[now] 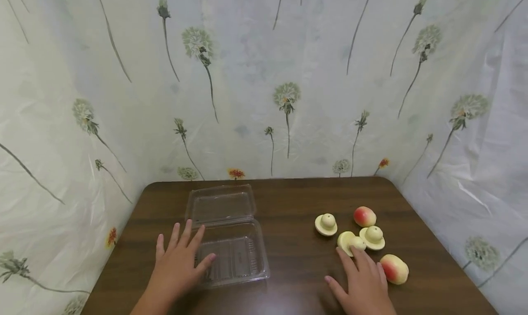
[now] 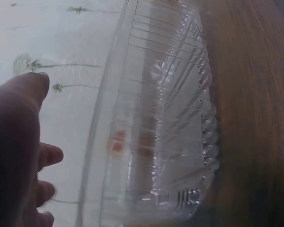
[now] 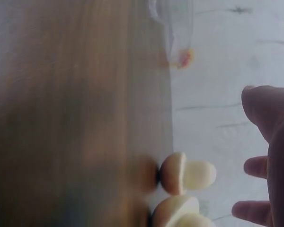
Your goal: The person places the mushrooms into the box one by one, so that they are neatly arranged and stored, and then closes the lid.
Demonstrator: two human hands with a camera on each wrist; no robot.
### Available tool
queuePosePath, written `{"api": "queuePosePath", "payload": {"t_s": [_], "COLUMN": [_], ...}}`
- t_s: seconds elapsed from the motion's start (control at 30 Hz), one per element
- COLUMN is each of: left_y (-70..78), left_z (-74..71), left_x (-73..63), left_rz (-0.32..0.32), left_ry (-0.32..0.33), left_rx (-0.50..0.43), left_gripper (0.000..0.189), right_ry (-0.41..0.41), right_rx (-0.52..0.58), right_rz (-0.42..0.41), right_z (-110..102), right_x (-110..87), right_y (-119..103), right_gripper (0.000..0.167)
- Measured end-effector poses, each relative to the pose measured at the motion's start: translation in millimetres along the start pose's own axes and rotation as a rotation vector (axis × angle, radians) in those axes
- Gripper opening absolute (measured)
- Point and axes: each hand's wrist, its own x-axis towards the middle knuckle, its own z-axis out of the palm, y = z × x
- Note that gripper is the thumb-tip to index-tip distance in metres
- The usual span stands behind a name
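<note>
An opened clear plastic clamshell box [image 1: 264, 269] lies on the table, its lid folded back toward the far side. My left hand [image 1: 175, 264] is over the box's left side with fingers spread, holding nothing; whether it touches the box I cannot tell. Three mushrooms sit stem up on the right: one farther left [image 1: 320, 226], one tilted by my fingertips [image 1: 344, 241], one behind it [image 1: 374, 245]. Brown shows on the cap of a mushroom [image 3: 170, 173] in the right wrist view. My right hand [image 1: 365, 285] has its fingers extended by the tilted mushroom, gripping nothing; contact is unclear.
Two red-and-cream oval fruits, perhaps peaches, lie on the right: one behind the mushrooms [image 1: 365, 217], one beside my right hand [image 1: 394, 269]. The dark wooden table [image 1: 288, 200] has rounded far corners. A dandelion-printed curtain [image 1: 247, 76] hangs behind it and along both sides.
</note>
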Motion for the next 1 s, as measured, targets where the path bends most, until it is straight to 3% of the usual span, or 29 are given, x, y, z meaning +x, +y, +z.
{"api": "queuePosePath", "payload": {"t_s": [0.1, 0.23, 0.37, 0.53, 0.73, 0.8, 0.87, 1.0], "left_y": [-3.7, -8.2, -17.0, -40.0, -65.3, -68.3, -69.0, -68.1], "left_z": [0.5, -2.0, -3.7, 0.0, 9.6, 13.0, 16.9, 26.6], "left_x": [-0.2, 1.2, 0.9, -6.5, -10.8, -9.6, -7.9, -4.4], "left_rz": [0.007, 0.004, -0.054, -0.114, -0.127, -0.145, -0.167, -0.190], "left_ry": [0.019, 0.039, 0.023, 0.002, 0.025, 0.005, -0.008, 0.027], "left_rx": [-0.075, -0.187, -0.330, -0.480, -0.697, -0.783, -0.852, -0.960], "left_gripper": [0.086, 0.076, 0.073, 0.069, 0.054, 0.053, 0.053, 0.049], "right_ry": [0.054, 0.055, 0.027, 0.029, -0.234, -0.287, -0.245, -0.048], "right_rx": [-0.005, 0.001, 0.015, 0.011, 0.099, 0.151, 0.172, 0.182], "right_rz": [-0.007, 0.008, 0.021, 0.041, 0.261, 0.274, 0.213, -0.006], "right_z": [0.1, -5.8, -14.7, -15.0, -10.7, -9.5, -6.1, 3.5], "right_x": [-5.0, -8.3, -11.2, -27.5, -45.4, -48.0, -50.5, -50.5], "right_y": [5.9, 14.2, 21.9, 33.1, 51.3, 63.0, 75.7, 97.7], "right_gripper": [0.073, 0.073, 0.072, 0.074, 0.092, 0.093, 0.087, 0.071]}}
